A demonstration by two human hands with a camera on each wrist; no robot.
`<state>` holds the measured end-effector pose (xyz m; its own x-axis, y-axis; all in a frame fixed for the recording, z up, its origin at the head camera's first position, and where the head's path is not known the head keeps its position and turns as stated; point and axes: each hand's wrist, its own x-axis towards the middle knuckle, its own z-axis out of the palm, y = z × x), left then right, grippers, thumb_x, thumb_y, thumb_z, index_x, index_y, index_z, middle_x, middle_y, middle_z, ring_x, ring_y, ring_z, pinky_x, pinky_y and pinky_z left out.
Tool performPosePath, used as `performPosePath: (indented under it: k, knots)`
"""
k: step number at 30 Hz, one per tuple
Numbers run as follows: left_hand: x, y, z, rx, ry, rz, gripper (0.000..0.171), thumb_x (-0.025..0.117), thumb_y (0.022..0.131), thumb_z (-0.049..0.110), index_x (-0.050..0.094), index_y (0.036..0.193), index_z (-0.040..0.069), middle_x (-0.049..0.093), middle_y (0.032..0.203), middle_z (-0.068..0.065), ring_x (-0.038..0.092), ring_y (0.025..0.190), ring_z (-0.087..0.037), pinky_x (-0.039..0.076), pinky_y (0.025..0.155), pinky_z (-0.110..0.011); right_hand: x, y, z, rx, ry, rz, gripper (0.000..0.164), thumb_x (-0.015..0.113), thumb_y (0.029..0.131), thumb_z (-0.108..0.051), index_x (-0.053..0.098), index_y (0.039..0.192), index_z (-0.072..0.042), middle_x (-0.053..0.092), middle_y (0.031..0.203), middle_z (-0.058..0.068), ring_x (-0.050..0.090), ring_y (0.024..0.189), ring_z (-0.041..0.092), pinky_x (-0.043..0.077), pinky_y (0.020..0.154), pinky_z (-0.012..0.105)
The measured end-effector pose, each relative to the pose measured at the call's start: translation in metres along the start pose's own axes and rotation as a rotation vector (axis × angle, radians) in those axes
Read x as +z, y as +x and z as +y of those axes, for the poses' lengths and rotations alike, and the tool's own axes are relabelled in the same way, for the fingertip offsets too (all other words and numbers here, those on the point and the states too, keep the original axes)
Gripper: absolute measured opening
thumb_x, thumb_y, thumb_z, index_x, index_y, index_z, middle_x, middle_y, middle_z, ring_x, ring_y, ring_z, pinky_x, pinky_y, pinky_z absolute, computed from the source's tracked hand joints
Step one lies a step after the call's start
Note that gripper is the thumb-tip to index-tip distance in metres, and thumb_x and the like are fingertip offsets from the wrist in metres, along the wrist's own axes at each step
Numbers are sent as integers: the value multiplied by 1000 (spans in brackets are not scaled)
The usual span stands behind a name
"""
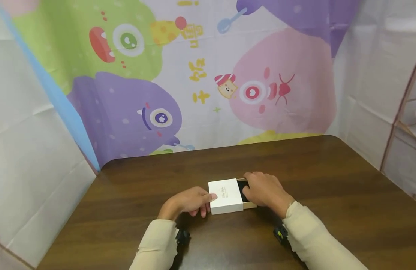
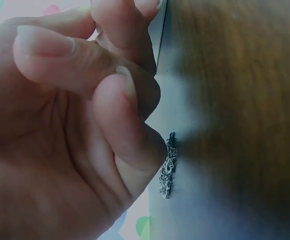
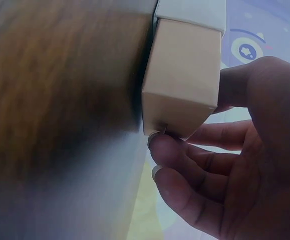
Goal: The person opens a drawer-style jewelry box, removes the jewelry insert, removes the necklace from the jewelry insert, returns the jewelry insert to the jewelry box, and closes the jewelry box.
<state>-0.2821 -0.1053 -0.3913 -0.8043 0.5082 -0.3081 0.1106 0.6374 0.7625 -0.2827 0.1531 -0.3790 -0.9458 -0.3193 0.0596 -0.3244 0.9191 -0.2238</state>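
On the left side of the dark brown wooden bench (image 1: 133, 187), my left hand (image 1: 189, 202) rests low with its thumb pressed flat against the near left edge of the small white cardboard sleeve (image 1: 225, 196), and the other fingers (image 2: 109, 115) curl loosely underneath, holding nothing that I can see from the wrist view. That sleeve sits near the middle of the bench, close to me, and I judge the left hand's job is simply to brace it so it does not slide; steady pressure straight along the sleeve's length would serve better than a squeeze, which could pinch the sleeve onto what is inside. Further right, the tan cardboard inner tray (image 3: 185, 75) pokes out of the sleeve's right end, showing a dark interior in the head view. My right hand (image 1: 265, 189) covers that end, and the right wrist view shows my fingertips (image 3: 165, 145) curled and hooked on the tray's bottom corner, with the thumb behind its far side. To do this well I think the pull should run level with the bench and in line with the sleeve, slow and even, so the tray does not tilt or jam. Behind the bench hangs a cartoon monster backdrop (image 1: 127, 112) in green, purple and pink.
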Motion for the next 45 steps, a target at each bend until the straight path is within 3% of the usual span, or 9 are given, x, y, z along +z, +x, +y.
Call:
performPosePath:
  k: [7, 17, 26, 33, 45]
  knots:
    - [2, -1, -6, -9, -24, 9, 50, 51, 104, 43, 70, 77, 4, 59, 60, -3, 41, 45, -10, 39, 45, -24, 1, 0, -2, -14, -1, -15, 45, 57, 92, -24, 62, 132, -3, 66, 123, 13, 61, 82, 23, 47, 57, 40]
    - [-2, 2, -2, 16, -7, -4, 50, 50, 105, 42, 70, 78, 5, 58, 60, -3, 41, 45, -11, 38, 45, -24, -6, 0, -1, -41, 20, 1, 44, 55, 90, -14, 62, 132, -2, 68, 114, 13, 48, 59, 19, 32, 46, 33]
    - [1, 2, -3, -5, -16, 2, 49, 52, 105, 41, 71, 78, 5, 58, 60, -3, 41, 46, -11, 37, 46, -23, -4, 1, -2, -48, 12, -16, 43, 57, 92, -18, 61, 132, -3, 67, 118, 13, 53, 67, 19, 39, 51, 34]
    - [-1, 0, -6, 25, -5, -1, 48, 52, 105, 38, 70, 76, 4, 57, 58, -2, 41, 44, -10, 38, 45, -23, 0, 3, -5, -55, 11, -16, 43, 60, 92, -20, 62, 131, -3, 68, 118, 13, 55, 70, 20, 43, 54, 36]
    - [-2, 3, -3, 46, -9, 39, 46, 58, 103, 35, 68, 71, 3, 54, 54, -1, 39, 43, -10, 38, 45, -24, 1, 2, -9, -88, -2, 25, 35, 60, 90, -12, 67, 122, -2, 70, 104, 12, 54, 66, 19, 43, 52, 36]
